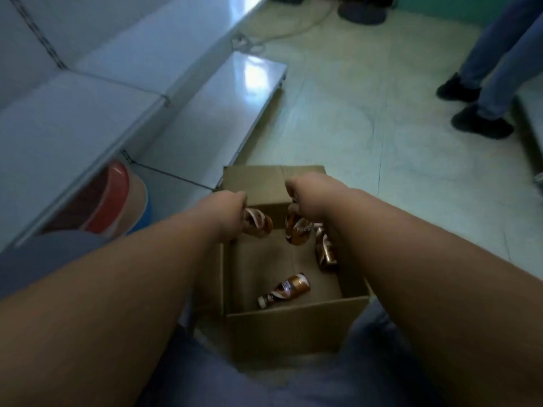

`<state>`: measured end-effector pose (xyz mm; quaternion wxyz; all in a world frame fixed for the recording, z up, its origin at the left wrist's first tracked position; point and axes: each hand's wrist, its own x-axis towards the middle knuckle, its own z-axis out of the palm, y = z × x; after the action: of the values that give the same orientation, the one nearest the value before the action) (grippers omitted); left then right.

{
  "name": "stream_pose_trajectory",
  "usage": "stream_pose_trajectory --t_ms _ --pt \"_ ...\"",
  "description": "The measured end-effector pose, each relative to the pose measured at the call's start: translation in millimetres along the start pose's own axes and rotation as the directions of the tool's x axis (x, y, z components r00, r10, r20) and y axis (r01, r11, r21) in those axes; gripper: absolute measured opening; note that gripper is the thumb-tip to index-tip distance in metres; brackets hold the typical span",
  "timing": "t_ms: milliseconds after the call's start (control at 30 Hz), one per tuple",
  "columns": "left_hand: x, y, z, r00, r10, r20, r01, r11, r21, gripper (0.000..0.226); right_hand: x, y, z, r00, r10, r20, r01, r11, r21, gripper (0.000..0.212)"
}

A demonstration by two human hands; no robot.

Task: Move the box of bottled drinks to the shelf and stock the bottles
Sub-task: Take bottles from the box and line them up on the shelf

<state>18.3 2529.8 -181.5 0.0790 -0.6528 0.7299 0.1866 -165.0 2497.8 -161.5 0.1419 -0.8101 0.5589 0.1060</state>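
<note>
An open cardboard box (288, 327) stands on the floor between my knees. My left hand (227, 208) reaches into its far left part and is closed on a brown bottle (258, 224). My right hand (308, 195) is closed on the top of another brown bottle (298, 232) at the far right. A third brown bottle (325, 253) leans against the right wall of the box. One more brown bottle (284, 290) lies on its side on the box bottom, cap toward me. My fingers are hidden behind my wrists.
White shelves (73, 118) run along the left, with a lower shelf board (223, 107) beside the box. Stacked round tubs (117, 198) sit under the upper shelf. Another person's legs and dark shoes (482, 121) stand on the floor at the right. A cable (282, 33) lies far ahead.
</note>
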Motion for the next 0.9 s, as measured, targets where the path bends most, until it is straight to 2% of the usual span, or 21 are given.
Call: stream_pose_trajectory --t_ms 167,300,400,600,767,900 --pt "-61 -41 -95 0.988 0.017 -0.153 -0.005 0.997 0.075 0.037 -29 -65 -109 0.968 -0.163 -0.192 0.146 0.984 -0.103 0.025" --pt "-116 -83 -161 0.963 -0.027 -0.269 0.066 0.988 0.139 0.03 -40 -125 -166 0.906 -0.296 -0.301 0.243 0.949 -0.202 0.026" --pt "-155 -125 -197 0.932 -0.08 -0.353 0.139 0.98 0.144 0.031 -38 -177 -192 0.853 -0.374 -0.365 0.326 0.927 -0.187 0.028" --pt "-183 -213 -235 0.88 -0.166 -0.445 0.228 0.97 0.089 0.017 7 -281 -213 0.809 -0.445 -0.383 0.43 0.893 -0.13 0.028" --pt "-165 -282 -236 0.87 -0.186 -0.456 0.24 0.969 0.063 0.018 73 -346 -211 0.797 -0.496 -0.343 0.495 0.863 -0.098 0.03" --pt "-139 -330 -238 0.858 -0.174 -0.483 0.238 0.968 0.075 0.017 126 -384 -199 0.758 -0.524 -0.389 0.545 0.836 -0.064 0.023"
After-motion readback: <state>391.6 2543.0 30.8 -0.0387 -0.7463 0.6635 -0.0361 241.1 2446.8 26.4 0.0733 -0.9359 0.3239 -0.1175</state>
